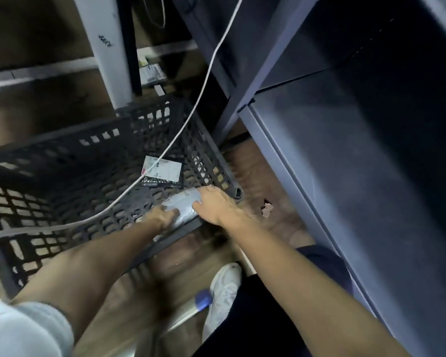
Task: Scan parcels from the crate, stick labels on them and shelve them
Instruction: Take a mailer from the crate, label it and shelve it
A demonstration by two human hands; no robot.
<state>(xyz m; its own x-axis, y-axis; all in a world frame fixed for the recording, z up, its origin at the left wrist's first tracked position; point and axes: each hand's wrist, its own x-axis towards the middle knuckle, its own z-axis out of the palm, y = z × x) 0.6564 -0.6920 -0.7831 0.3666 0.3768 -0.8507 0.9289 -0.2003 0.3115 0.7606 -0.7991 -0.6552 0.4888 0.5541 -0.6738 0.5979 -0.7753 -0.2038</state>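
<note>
A grey plastic-wrapped parcel [183, 206] lies in the near right corner of the dark lattice crate [70, 143] on the floor. My left hand [165, 216] grips its near left end. Across its right side lies my right hand [214, 202], fingers curled over the top edge. A second parcel, black with a white shipping label [162, 171], lies flat on the crate floor just beyond. The frame is motion-blurred.
A white cable [191, 112] hangs down across the crate. Grey metal shelving [345, 150] stands close on the right, its bays dark. A white post [106, 47] rises behind the crate. My white shoe [223, 292] rests on the wooden floor.
</note>
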